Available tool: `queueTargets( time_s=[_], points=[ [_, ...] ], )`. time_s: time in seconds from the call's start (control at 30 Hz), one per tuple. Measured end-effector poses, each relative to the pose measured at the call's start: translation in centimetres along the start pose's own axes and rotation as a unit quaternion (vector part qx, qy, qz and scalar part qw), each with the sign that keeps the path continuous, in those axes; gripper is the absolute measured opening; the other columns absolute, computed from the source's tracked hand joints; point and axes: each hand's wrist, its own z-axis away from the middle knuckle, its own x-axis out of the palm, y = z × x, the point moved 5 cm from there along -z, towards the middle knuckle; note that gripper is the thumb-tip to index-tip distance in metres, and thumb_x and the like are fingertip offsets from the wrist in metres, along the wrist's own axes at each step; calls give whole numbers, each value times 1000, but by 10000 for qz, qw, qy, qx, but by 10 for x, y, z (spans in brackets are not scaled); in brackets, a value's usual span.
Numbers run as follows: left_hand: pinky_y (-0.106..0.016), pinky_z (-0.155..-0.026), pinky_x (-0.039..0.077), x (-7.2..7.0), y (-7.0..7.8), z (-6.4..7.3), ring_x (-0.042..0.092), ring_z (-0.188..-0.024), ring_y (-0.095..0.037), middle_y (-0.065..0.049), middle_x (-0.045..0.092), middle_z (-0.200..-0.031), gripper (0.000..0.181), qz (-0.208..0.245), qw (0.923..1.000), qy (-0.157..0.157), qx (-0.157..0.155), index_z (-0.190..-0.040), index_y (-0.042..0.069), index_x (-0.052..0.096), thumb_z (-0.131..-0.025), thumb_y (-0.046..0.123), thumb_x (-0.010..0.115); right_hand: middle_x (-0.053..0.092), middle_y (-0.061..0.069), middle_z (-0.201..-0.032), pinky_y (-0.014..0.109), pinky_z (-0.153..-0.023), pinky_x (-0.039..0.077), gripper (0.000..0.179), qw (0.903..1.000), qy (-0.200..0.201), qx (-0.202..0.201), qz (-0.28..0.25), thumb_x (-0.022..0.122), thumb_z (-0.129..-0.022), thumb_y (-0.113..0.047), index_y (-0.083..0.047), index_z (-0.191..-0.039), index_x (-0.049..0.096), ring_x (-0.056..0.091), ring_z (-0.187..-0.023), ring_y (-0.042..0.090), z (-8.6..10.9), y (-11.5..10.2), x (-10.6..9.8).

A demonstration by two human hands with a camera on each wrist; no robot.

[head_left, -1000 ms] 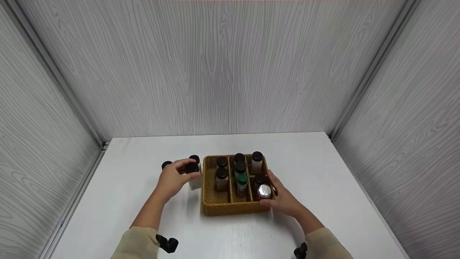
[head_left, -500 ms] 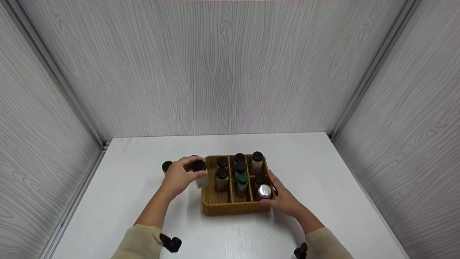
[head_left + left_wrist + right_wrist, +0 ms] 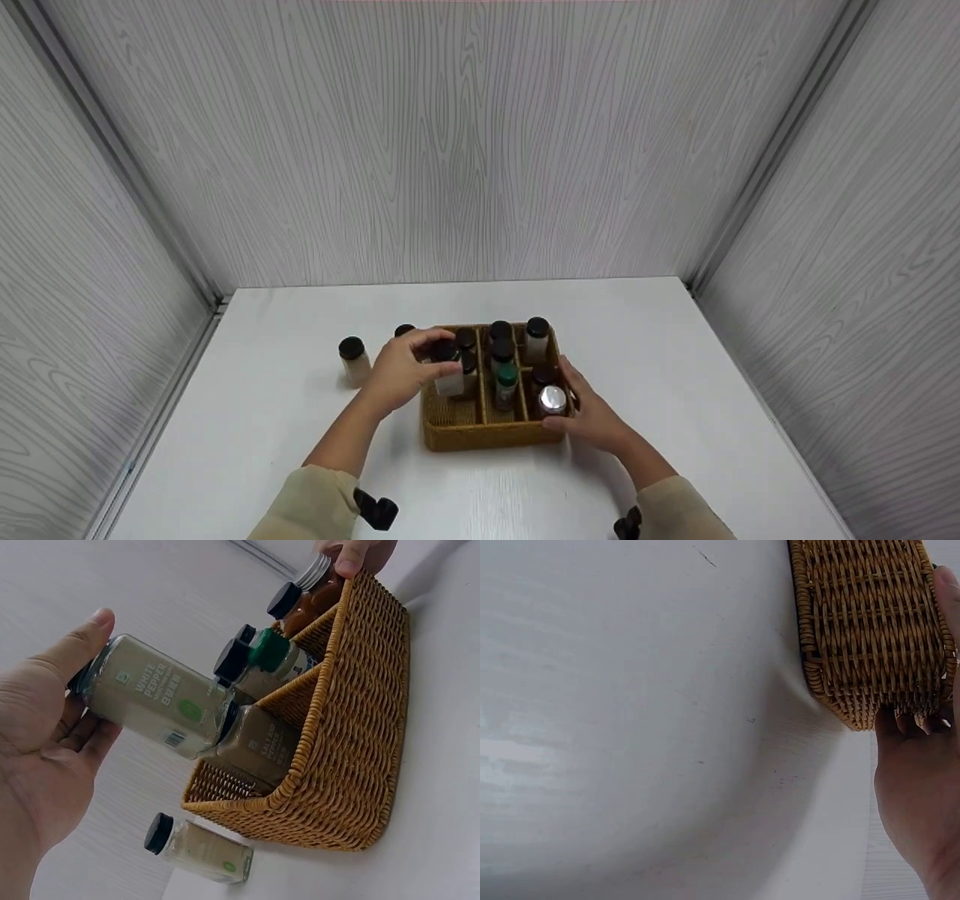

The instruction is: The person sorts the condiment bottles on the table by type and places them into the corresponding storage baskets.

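My left hand (image 3: pixel 397 371) pinches a white pepper jar (image 3: pixel 157 697) by its black cap, tilted above the left compartment of a wicker basket (image 3: pixel 495 436). Its label reads clearly in the left wrist view, where the jar's base overlaps a salt and pepper jar (image 3: pixel 262 746) standing in that compartment. With thumb at the front rim and fingers along the right side, my right hand (image 3: pixel 592 416) grips the basket's front right corner. Close by the thumb stands a silver-capped jar (image 3: pixel 553 400). A green-capped jar (image 3: pixel 507 376) stands in the middle compartment.
On the white table (image 3: pixel 262 405), left of the basket, stands a black-capped jar (image 3: pixel 355 362). Another black cap (image 3: pixel 405 329) shows behind my left hand, its jar mostly hidden. More black-capped jars fill the basket's middle and right compartments. Grey wood-grain panels (image 3: pixel 465 150) enclose the table.
My left hand has carried the white pepper jar rightward from beside the basket to over its left compartment. The standing jar at left is now uncovered. My right hand stays put.
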Motion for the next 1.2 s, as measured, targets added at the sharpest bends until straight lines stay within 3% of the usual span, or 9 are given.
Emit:
queueTargets(
  time_s=[0.23, 0.4, 0.53, 0.77, 0.87, 1.03, 1.2],
  points=[
    [-39, -99, 61, 18, 9, -1, 69, -117, -18, 2, 71, -137, 49, -140, 9995, -167, 228, -129, 31, 77, -84, 35, 95, 10, 9, -185, 70, -134, 21, 126, 10000, 29, -39, 39, 93, -85, -49, -32, -176, 8, 15, -169, 45, 0, 0, -1],
    [-46, -108, 59, 32, 17, -2, 66, -133, -25, 1, 71, -144, 49, -343, 9988, -137, 325, -129, 29, 78, -83, 35, 95, 10, 9, -185, 69, -134, 21, 126, 10000, 50, -56, 62, 93, -85, -48, -31, -177, 7, 15, -169, 45, -1, 1, 0],
    [-47, -109, 58, 41, 19, -3, 64, -136, -27, 1, 70, -145, 49, -368, 9984, -205, 370, -128, 28, 79, -83, 36, 96, 10, 10, -185, 69, -134, 22, 126, 9999, 67, -49, 90, 92, -86, -48, -29, -177, 7, 16, -168, 46, -2, 2, 1],
    [-43, -106, 60, 56, 19, -4, 67, -128, -24, 1, 70, -142, 45, -358, 9978, -389, 404, -125, 33, 78, -83, 39, 96, 12, 15, -184, 72, -133, 21, 126, 9999, 104, -90, 16, 93, -86, -43, -25, -177, 8, 18, -167, 50, -3, 0, 3],
    [-45, -104, 61, 60, 18, -4, 68, -127, -25, -1, 70, -144, 47, -372, 9973, -435, 460, -127, 28, 78, -84, 39, 95, 11, 14, -184, 72, -133, 20, 125, 9999, 64, -101, -59, 93, -87, -42, -27, -177, 7, 16, -167, 48, -3, 0, 4],
    [-52, -114, 54, 66, 17, -6, 63, -138, -29, -1, 70, -147, 50, -473, 9965, -465, 504, -129, 25, 78, -84, 41, 95, 11, 12, -184, 71, -133, 21, 125, 9998, 59, -173, -116, 93, -87, -40, -28, -177, 7, 16, -168, 46, -5, 0, 5],
    [-53, -113, 54, 74, 11, -8, 63, -136, -29, -1, 70, -145, 44, -482, 9960, -607, 445, -126, 28, 79, -85, 37, 94, 13, 14, -184, 71, -133, 22, 125, 9997, 79, -213, -50, 93, -87, -40, -26, -177, 8, 18, -168, 47, -5, 1, 5]
  ],
)
